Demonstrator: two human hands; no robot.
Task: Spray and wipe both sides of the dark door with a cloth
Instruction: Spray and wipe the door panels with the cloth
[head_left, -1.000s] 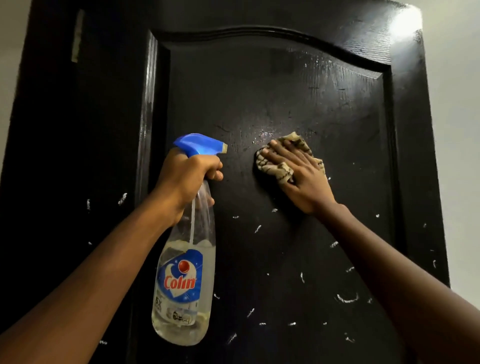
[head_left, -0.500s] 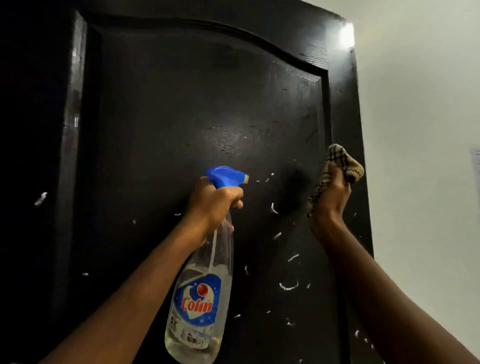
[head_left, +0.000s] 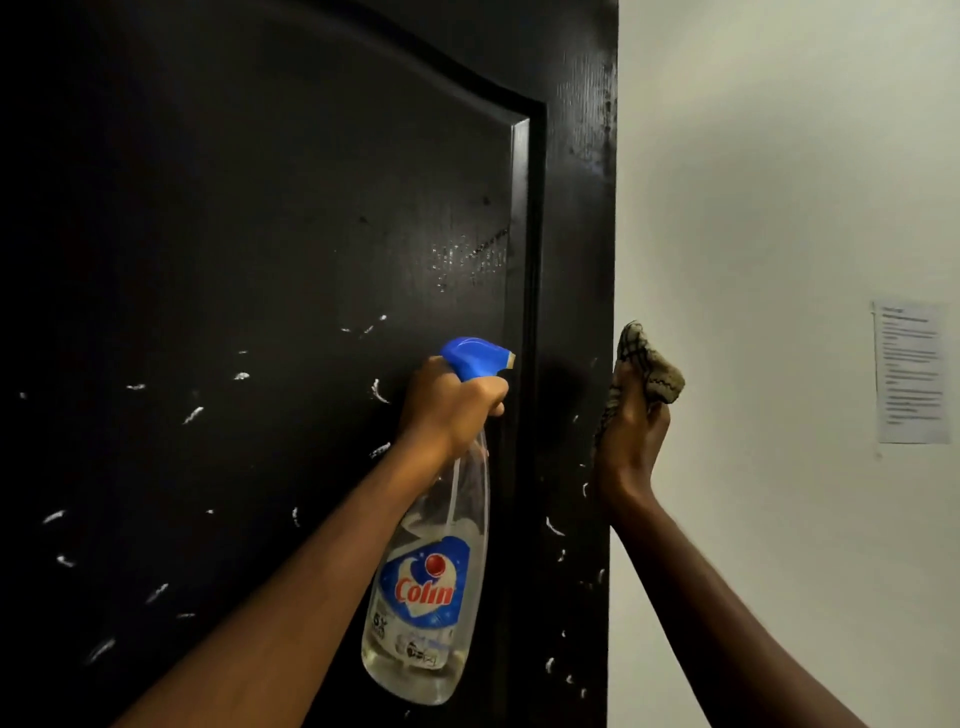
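The dark door (head_left: 260, 234) fills the left two thirds of the view, with white flecks over its lower panel and wet droplets near the panel's right moulding. My left hand (head_left: 449, 405) grips the neck of a clear spray bottle (head_left: 431, 597) with a blue trigger head and a "Colin" label, nozzle pointing right along the door face. My right hand (head_left: 631, 447) holds a beige checked cloth (head_left: 647, 366) against the door's right edge, fingers curled round it.
A pale wall (head_left: 779, 182) lies to the right of the door edge. A printed paper sheet (head_left: 911, 371) is stuck on it at hand height.
My right hand with the cloth has swept from the middle of the panel to the door's right edge. The view has swung right, showing more wall. The bottle stays held up.
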